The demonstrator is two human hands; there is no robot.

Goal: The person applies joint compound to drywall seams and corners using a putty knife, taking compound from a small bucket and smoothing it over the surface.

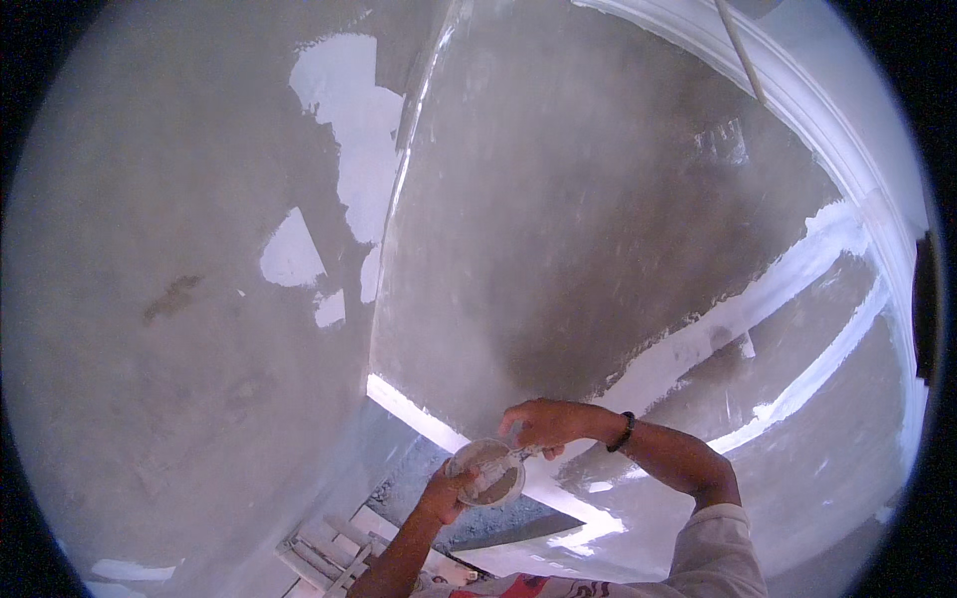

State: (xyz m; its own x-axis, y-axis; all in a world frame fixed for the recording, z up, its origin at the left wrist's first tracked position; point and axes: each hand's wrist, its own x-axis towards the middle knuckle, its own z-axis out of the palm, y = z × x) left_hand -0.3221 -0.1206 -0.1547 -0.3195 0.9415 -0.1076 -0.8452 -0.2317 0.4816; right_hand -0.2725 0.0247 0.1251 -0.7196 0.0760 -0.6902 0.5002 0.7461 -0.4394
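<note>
My left hand (446, 492) grips the side of a round, shallow bowl (505, 496), thumb over its rim. Pale, wet paste (490, 476) lies inside the bowl. At the bowl's far right edge, the fingers of my right hand (546, 425) are closed round what looks like a small putty knife (522, 453). Its pale blade reaches to the rim; most of the handle is hidden by the hand. A dark bracelet (622, 432) circles my right wrist.
Grey plastered walls (588, 199) meet at a corner, with white patches (349, 120) and long white strips (718, 329) on them. A white moulding (827, 120) curves along the upper right. Pale boards (317, 560) lie below, near my left forearm.
</note>
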